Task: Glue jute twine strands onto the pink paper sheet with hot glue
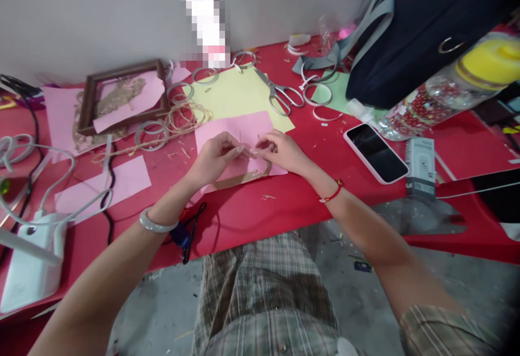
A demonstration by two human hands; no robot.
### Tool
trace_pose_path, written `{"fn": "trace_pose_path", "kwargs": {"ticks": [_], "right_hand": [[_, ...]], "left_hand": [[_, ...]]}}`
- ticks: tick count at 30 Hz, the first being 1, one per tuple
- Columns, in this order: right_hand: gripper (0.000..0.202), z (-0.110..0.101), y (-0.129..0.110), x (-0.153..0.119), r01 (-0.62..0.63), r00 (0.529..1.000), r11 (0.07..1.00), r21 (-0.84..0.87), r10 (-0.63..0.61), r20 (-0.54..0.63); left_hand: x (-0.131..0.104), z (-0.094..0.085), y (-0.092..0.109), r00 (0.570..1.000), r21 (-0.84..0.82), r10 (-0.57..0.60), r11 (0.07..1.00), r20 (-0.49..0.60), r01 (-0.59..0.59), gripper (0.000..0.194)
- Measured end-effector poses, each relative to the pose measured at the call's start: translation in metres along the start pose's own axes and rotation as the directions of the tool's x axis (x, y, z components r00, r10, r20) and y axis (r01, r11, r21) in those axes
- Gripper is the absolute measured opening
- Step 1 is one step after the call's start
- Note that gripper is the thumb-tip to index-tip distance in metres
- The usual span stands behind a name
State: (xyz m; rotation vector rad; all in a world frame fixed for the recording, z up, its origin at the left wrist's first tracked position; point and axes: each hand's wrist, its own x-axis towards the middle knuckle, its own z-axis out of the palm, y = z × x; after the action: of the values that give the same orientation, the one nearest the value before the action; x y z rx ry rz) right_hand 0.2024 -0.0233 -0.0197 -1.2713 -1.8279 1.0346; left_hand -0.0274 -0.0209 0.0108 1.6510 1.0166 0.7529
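Observation:
Over a pink sheet of paper (227, 125), my left hand (217, 156) and my right hand (280, 151) meet with fingertips almost touching. Both are closed in a pinch; whatever lies between the fingers is too small to make out. A brown twine-like strip (244, 176) curves along the sheet's lower edge, and short thin brown bits stand out near the fingertips. Left of my left hand sits a loose tangle of tan twine (189, 117). Behind the pink sheet lies a pale yellow sheet (227, 93), with metal scissors (280, 93) across its right edge.
A brown wooden frame (85, 109) and rolls of tape (151, 136) lie at the left, near a white power strip (34, 269) with cables. On the right are a phone (376, 153), a small box (421, 166), a yellow-capped bottle (436, 96) and a dark bag (414, 31).

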Motion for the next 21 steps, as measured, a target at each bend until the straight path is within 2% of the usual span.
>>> {"fn": "trace_pose_path", "kwargs": {"ticks": [3,5,10,13,17,20,21], "right_hand": [[0.041,-0.003,-0.002,-0.003,0.035,0.997,0.999,-0.028,-0.033,0.066],[0.047,-0.004,-0.003,-0.004,0.063,0.994,0.997,-0.053,-0.058,0.089],[0.044,-0.004,-0.001,-0.004,0.088,0.991,0.993,-0.073,-0.08,0.107],[0.033,0.001,0.0,-0.003,0.081,0.994,0.994,-0.075,-0.076,0.073],[0.031,0.01,0.0,0.0,0.045,0.999,0.989,-0.143,-0.046,-0.006],[0.035,0.014,0.0,0.002,0.05,0.999,0.979,-0.195,-0.051,0.0],[0.036,0.014,0.0,0.003,0.051,0.999,0.979,-0.199,-0.051,0.002]], "left_hand": [[0.001,-0.001,-0.005,0.999,0.048,0.023,0.999,-0.041,-0.021,0.027],[0.001,-0.003,-0.008,0.997,0.08,0.022,0.997,-0.068,-0.016,0.025],[0.001,-0.01,-0.006,0.994,0.011,0.044,0.999,-0.099,-0.043,0.029],[0.002,-0.015,0.001,0.977,-0.063,0.077,0.994,-0.201,-0.091,0.034],[0.005,-0.02,0.023,0.905,-0.214,0.124,0.95,-0.408,-0.226,0.042],[0.002,-0.029,0.051,0.868,-0.218,0.147,0.936,-0.474,-0.277,0.043],[-0.001,-0.036,0.061,0.844,-0.19,0.172,0.933,-0.509,-0.305,0.043]]}}
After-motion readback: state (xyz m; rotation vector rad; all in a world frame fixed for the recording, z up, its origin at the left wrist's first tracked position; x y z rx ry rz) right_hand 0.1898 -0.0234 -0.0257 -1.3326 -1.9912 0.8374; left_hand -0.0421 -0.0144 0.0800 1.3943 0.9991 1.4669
